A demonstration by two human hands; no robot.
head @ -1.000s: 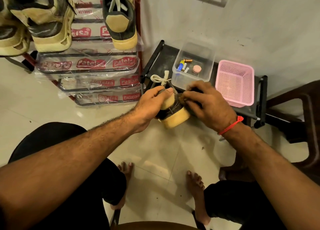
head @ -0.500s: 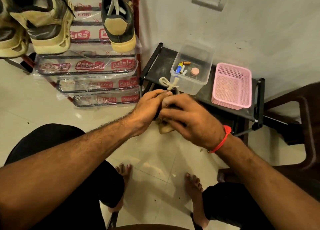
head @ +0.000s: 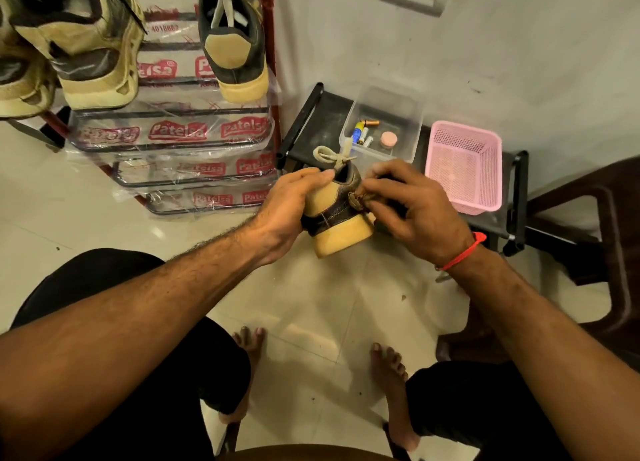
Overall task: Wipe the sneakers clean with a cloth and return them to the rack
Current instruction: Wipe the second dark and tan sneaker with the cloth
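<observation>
A dark brown sneaker [head: 337, 218] with a tan heel patch and thick yellow sole is held in the air, heel toward me, in front of my knees. My left hand [head: 294, 204] grips its heel from the left. My right hand [head: 412, 211] pinches a small bunched brownish cloth [head: 358, 199] against the sneaker's right side. The sneaker's pale lace bow sticks up behind my fingers. Its matching sneaker [head: 235, 41] stands heel-out on the top shelf of the red shoe rack [head: 268, 62].
Two bulkier beige and black sneakers [head: 86, 44] share the rack's top shelf; lower shelves are plastic-wrapped. A low black stand [head: 311, 124] holds a clear box [head: 384, 124] with batteries and a pink basket [head: 464, 166]. A brown chair [head: 616, 252] stands at right. My bare feet rest on the tile floor.
My right hand, which covered the sneaker half a second ago, has slid right along its side with the cloth, so the heel and sole show again. The left hand keeps its hold.
</observation>
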